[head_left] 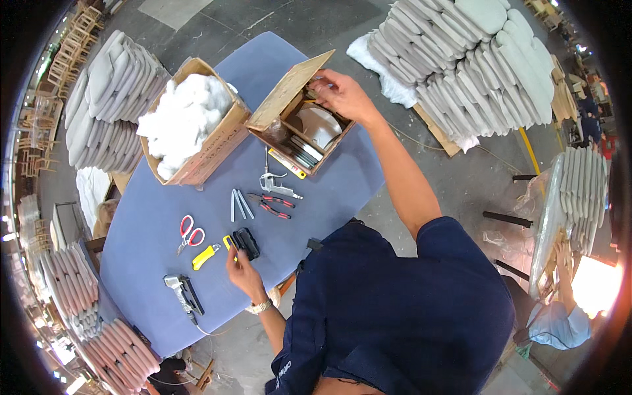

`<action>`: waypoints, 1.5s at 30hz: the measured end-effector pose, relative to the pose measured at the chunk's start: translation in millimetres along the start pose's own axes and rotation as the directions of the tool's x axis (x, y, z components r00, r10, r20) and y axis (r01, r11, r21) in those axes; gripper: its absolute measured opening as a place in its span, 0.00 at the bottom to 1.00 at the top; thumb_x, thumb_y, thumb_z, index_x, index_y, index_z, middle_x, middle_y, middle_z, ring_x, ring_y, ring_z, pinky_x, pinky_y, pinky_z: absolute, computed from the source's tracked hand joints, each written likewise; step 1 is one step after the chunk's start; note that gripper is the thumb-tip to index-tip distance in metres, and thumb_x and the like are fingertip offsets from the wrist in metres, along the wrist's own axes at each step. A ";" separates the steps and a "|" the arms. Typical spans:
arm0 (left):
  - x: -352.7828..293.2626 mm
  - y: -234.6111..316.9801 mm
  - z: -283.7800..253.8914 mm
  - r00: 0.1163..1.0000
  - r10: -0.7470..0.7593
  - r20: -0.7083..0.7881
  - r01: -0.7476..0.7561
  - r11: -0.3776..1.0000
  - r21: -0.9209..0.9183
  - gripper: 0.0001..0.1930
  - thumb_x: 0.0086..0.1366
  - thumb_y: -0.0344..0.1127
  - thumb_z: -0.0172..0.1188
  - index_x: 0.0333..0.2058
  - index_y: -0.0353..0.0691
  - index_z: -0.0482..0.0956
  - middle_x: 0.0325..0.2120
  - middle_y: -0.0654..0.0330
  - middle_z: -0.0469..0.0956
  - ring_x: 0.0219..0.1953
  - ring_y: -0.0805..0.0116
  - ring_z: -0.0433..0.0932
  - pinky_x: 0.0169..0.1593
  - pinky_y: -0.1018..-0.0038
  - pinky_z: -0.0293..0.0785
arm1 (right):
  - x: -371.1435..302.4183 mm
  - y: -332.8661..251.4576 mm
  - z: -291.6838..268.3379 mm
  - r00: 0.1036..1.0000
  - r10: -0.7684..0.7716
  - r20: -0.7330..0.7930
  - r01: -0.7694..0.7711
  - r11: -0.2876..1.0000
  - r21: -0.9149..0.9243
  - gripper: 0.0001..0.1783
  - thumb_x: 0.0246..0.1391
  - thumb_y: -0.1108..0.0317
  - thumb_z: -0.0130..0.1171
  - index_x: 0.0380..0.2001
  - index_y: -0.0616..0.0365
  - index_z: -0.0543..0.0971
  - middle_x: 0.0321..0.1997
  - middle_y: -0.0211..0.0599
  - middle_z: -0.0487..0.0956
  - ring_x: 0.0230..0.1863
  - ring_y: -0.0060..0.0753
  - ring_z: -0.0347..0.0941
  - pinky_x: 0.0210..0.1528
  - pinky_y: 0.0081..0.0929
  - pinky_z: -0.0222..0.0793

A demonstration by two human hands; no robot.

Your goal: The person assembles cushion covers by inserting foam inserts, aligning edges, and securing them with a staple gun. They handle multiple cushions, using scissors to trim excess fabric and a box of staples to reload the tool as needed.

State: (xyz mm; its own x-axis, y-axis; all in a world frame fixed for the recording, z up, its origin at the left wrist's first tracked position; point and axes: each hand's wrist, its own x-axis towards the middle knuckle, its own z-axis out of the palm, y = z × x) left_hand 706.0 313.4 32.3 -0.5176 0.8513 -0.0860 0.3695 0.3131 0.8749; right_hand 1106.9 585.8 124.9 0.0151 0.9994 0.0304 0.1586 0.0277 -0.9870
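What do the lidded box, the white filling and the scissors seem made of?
Lidded box: matte brown cardboard or thin wood, judging by its flat, stiff lid. White filling: soft matte fibre, perhaps polyester, given its fluffy clumps. Scissors: red and white handles, likely smooth plastic; greyish blades suggest metal.

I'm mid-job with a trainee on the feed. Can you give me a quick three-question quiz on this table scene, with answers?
1. Which hand is at the lidded box?
2. True or false: the scissors lie on the table.
3. Which of these is nearest the left hand?
A. the pliers
B. the black case
C. the carton of white stuffing

Key:
1. The right hand.
2. True.
3. B.
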 end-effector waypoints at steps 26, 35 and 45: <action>149.6 255.2 149.7 0.840 0.270 0.470 -0.228 0.963 -0.147 0.36 0.73 0.32 0.59 0.74 0.43 0.52 0.63 0.45 0.70 0.53 0.61 0.80 0.55 0.69 0.78 | 35.0 97.6 38.1 0.757 0.282 0.589 0.329 0.613 -0.718 0.13 0.52 0.70 0.59 0.40 0.61 0.84 0.48 0.50 0.84 0.51 0.52 0.81 0.52 0.47 0.77; 146.5 256.6 154.1 0.826 0.252 0.505 -0.224 0.968 -0.117 0.33 0.72 0.33 0.61 0.71 0.39 0.58 0.63 0.48 0.70 0.52 0.65 0.80 0.54 0.73 0.76 | 26.0 95.4 38.2 0.777 0.370 0.509 0.217 0.602 -0.768 0.14 0.48 0.71 0.62 0.40 0.60 0.83 0.47 0.50 0.83 0.51 0.50 0.81 0.52 0.45 0.76; 103.7 282.5 161.4 0.622 0.366 0.692 -0.342 0.922 -0.181 0.29 0.69 0.31 0.64 0.67 0.40 0.68 0.58 0.54 0.75 0.52 0.69 0.78 0.55 0.73 0.76 | -33.8 -8.3 -3.2 0.937 -0.152 0.313 0.001 0.901 0.433 0.29 0.46 0.84 0.49 0.54 0.58 0.71 0.67 0.43 0.69 0.68 0.34 0.66 0.71 0.35 0.58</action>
State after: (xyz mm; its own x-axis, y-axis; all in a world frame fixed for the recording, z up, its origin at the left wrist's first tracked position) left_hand 881.3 558.1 193.6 0.3474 0.9356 -0.0627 0.3783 -0.0787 0.9223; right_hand 1108.2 551.7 132.6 -0.3193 0.9389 0.1285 -0.2843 0.0345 -0.9581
